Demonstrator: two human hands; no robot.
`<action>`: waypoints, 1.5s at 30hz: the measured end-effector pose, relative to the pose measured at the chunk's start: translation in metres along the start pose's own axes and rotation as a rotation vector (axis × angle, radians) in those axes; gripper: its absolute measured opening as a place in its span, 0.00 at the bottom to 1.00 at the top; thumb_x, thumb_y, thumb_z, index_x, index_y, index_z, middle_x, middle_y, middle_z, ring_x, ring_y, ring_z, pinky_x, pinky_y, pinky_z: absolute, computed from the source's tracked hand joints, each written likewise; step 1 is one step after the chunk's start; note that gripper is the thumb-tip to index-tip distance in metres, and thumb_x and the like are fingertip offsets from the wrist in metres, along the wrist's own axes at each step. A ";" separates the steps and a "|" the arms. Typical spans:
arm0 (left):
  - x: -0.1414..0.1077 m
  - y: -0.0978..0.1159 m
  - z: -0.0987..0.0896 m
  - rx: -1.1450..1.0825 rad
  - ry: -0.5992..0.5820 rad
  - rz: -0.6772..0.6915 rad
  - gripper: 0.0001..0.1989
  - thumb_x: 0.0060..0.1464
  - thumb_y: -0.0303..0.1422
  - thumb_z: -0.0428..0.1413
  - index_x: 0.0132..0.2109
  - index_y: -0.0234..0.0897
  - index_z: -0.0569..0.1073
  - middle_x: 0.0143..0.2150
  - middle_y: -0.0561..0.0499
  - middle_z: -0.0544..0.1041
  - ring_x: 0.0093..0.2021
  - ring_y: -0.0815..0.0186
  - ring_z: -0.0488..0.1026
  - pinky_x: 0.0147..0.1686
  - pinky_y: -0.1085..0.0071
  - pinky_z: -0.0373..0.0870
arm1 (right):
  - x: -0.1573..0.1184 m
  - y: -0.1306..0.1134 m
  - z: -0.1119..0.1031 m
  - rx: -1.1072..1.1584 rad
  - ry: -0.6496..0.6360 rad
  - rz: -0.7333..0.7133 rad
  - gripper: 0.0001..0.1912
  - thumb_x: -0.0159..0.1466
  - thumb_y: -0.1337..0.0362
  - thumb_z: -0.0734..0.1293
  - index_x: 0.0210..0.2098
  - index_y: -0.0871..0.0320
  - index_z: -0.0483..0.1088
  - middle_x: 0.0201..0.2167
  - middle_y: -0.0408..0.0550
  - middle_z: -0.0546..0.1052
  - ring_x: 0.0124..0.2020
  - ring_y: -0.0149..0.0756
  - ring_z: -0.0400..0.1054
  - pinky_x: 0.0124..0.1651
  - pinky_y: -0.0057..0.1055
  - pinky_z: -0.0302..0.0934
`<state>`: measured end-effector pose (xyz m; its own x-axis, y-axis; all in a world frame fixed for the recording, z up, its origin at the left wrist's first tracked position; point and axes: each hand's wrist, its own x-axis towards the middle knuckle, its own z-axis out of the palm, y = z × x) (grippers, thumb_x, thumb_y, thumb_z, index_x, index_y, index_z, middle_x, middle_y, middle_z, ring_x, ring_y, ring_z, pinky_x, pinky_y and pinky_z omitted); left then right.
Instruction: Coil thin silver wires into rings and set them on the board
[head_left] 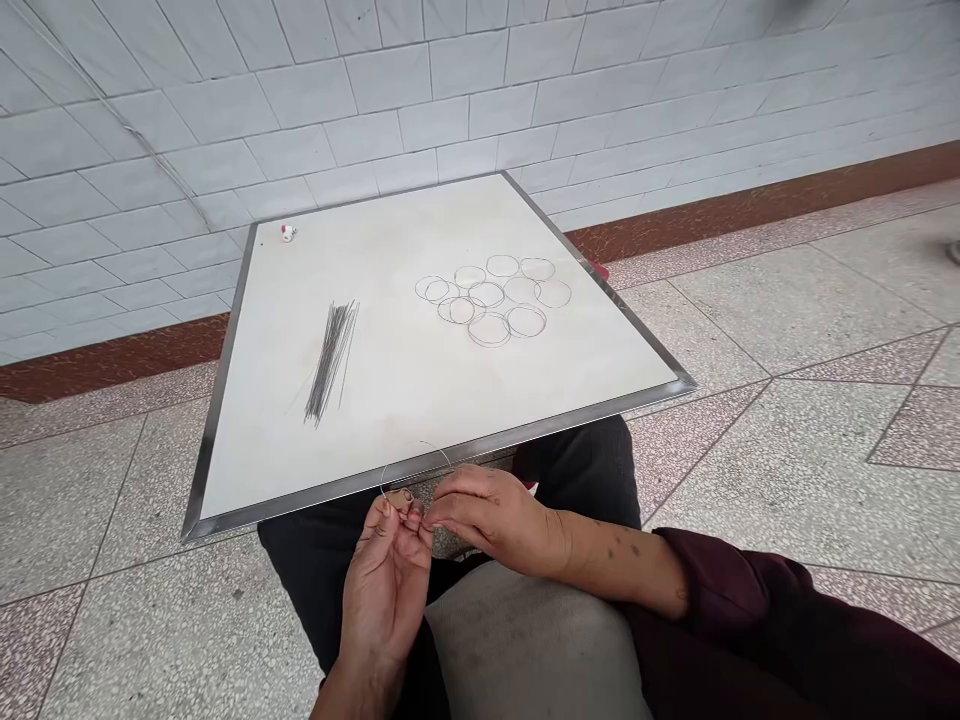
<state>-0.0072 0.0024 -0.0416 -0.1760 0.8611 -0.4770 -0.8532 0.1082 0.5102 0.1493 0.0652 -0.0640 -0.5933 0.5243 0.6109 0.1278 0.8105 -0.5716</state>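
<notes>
My left hand (388, 570) is palm up below the table's front edge, its thumb and fingers closed on a thin curved wire (383, 468). The wire arches up over the metal edge. My right hand (491, 512) is palm down beside it, fingers pressed together at the wire's right side, fingertips almost touching my left fingers. On the white table (397, 390), a bundle of straight dark wires (330, 365) lies at the left. Several thin wire rings (489, 328) lie at the right, some overlapping.
A small red and white object (288, 233) sits near the table's back left corner. The metal-rimmed table stands against a tiled wall (390, 85). My knees are under its front edge.
</notes>
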 end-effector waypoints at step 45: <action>-0.001 0.025 0.000 0.115 -0.015 -0.082 0.09 0.43 0.20 0.66 0.27 0.33 0.73 0.27 0.55 0.65 0.27 0.72 0.64 0.25 0.77 0.69 | 0.003 -0.007 -0.026 -0.284 -0.109 -0.279 0.08 0.71 0.67 0.64 0.45 0.56 0.74 0.35 0.43 0.78 0.39 0.35 0.68 0.39 0.35 0.61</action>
<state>-0.0285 0.0047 -0.0282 -0.0999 0.8540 -0.5106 -0.8022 0.2344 0.5491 0.1668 0.0681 -0.0441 -0.7147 0.2563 0.6508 0.1553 0.9654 -0.2096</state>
